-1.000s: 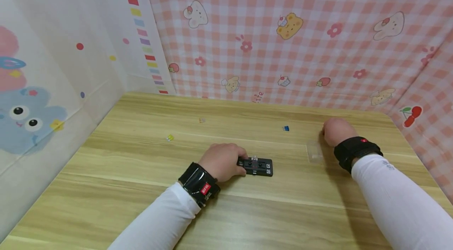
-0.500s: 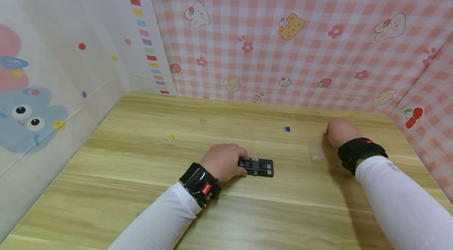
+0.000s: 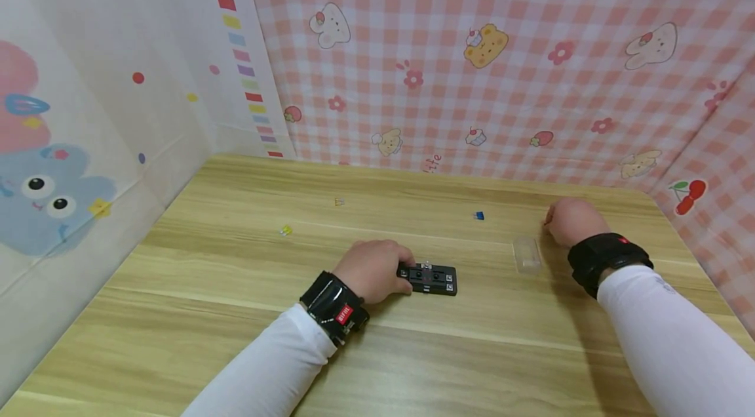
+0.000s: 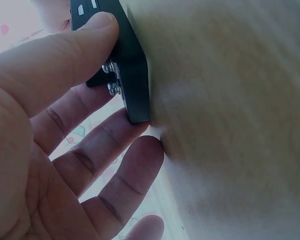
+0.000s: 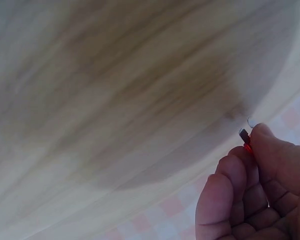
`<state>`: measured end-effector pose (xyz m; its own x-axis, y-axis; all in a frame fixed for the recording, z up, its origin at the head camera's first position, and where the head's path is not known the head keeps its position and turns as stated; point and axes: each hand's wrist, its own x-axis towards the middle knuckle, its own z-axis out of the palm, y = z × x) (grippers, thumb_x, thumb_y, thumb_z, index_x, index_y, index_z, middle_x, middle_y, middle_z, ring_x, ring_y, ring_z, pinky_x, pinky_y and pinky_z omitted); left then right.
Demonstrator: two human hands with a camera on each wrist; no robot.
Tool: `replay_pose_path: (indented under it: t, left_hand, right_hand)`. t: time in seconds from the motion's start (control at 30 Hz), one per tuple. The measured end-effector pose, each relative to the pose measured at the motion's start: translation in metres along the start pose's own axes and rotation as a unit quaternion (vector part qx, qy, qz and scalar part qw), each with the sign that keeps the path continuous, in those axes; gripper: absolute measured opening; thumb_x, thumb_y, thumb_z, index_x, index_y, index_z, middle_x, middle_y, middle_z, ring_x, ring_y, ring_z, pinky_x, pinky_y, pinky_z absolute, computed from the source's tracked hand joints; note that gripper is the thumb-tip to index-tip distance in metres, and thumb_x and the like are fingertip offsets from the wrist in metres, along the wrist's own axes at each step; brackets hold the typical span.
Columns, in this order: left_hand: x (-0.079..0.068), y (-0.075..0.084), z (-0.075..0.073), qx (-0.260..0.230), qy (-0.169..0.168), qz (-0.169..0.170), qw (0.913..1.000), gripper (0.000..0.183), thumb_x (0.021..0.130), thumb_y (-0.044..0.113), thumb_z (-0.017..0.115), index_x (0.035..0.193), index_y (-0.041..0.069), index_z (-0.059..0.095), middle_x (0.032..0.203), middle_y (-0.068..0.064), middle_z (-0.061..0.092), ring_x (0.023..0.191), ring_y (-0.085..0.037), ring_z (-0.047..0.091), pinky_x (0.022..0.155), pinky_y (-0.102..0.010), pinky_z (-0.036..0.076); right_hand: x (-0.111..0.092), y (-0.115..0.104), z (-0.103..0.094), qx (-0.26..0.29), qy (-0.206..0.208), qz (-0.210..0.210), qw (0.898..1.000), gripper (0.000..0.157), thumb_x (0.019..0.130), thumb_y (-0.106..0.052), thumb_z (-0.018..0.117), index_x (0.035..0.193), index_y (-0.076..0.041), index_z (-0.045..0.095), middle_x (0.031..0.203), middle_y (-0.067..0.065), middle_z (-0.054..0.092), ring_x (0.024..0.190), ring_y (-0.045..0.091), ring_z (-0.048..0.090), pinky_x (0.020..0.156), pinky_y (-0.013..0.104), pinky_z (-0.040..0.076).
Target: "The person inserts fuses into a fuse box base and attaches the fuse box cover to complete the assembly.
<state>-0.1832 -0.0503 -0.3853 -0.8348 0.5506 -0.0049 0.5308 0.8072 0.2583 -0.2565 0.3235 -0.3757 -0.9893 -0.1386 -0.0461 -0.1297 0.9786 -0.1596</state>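
Note:
My left hand (image 3: 373, 271) grips the left end of a black fuse holder (image 3: 435, 279) on the table, thumb on one side and fingertips on the other. Metal terminals show on the holder (image 4: 135, 82) in the left wrist view. At the right, my right hand (image 3: 575, 223) pinches a small red blade fuse (image 5: 247, 142) between thumb and index finger. Its metal prongs point away from the fingertips; part of its body is hidden by them. A clear plastic cover (image 3: 527, 256) lies just left of the right hand.
A blue blade fuse (image 3: 479, 215) lies beyond the holder. Farther left on the wooden table (image 3: 177, 312) are a yellow blade fuse (image 3: 286, 230) and a small pale orange one (image 3: 339, 202). Patterned cloth (image 3: 448, 109) hangs along the back and sides.
The right hand has shifted slightly to the right, away from the clear cover. My left hand and the fuse holder stay in place; the head view has moved a little.

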Motion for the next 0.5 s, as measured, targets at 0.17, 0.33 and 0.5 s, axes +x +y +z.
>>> replay_pose_path:
  t: [0.17,0.33,0.5]
  left_hand:
    - [0.001,-0.001,0.0,-0.007,-0.001,-0.002,1.0,0.031,0.073,0.044,0.077,0.099,0.03,0.069,0.091,0.011,0.064,0.072,-0.006,0.049,0.07,-0.033,0.041]
    - [0.002,-0.002,0.002,-0.011,-0.001,-0.002,0.9999,0.031,0.072,0.043,0.078,0.098,0.029,0.069,0.089,0.012,0.064,0.072,-0.007,0.05,0.068,-0.032,0.041]
    - [0.003,-0.003,0.002,-0.012,-0.003,-0.001,0.9999,0.031,0.071,0.043,0.078,0.098,0.03,0.069,0.089,0.012,0.063,0.073,-0.007,0.05,0.069,-0.032,0.042]
  right_hand:
    - [-0.003,-0.003,-0.002,0.012,0.026,0.009,1.0,0.016,0.084,-0.013,0.061,0.09,0.0,0.069,0.091,0.021,0.066,0.081,0.035,0.057,0.074,0.053,0.047]
    - [-0.008,-0.012,-0.008,0.039,0.047,0.032,0.998,0.018,0.087,-0.014,0.06,0.091,0.001,0.067,0.087,0.019,0.065,0.076,0.032,0.056,0.068,0.05,0.047]
    - [-0.013,-0.025,-0.016,0.053,0.079,0.037,0.995,0.018,0.088,-0.016,0.058,0.088,-0.001,0.067,0.075,0.012,0.063,0.065,0.028,0.051,0.058,0.042,0.043]
